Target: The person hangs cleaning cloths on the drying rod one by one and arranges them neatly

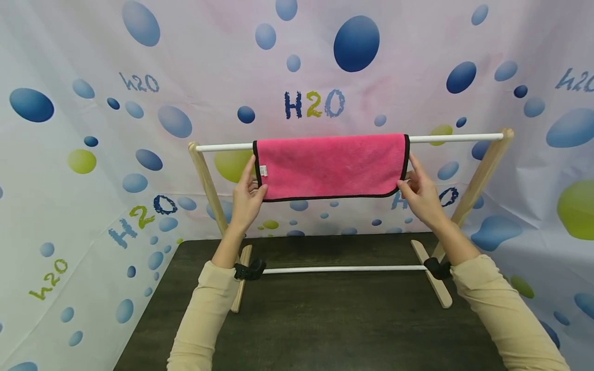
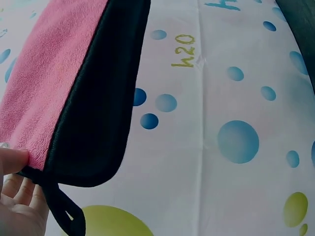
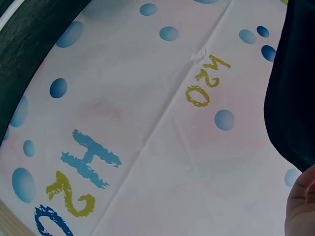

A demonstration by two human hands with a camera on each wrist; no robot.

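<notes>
A pink towel [image 1: 331, 167] with black edging hangs folded over the white upper bar [image 1: 455, 138] of a rack. My left hand [image 1: 246, 201] pinches its lower left corner, below a small white tag [image 1: 263, 170]. At the lower right corner, my right hand [image 1: 422, 201] pinches the edge between thumb and fingers. In the left wrist view, the thumb lies on the pink towel [image 2: 54, 64], and a black loop [image 2: 61, 206] dangles by the fingers. The towel's dark back layer [image 3: 293, 88] shows in the right wrist view, above part of the right hand [image 3: 300, 209].
Wooden posts [image 1: 482, 175] hold the bar at both ends. The rack's feet [image 1: 431, 273] stand on a dark table [image 1: 343, 330], joined by a low white rod [image 1: 343, 269]. Behind hangs a white curtain [image 1: 209, 62] printed with bubbles and lettering. Black straps [image 1: 250, 269] circle the wrists.
</notes>
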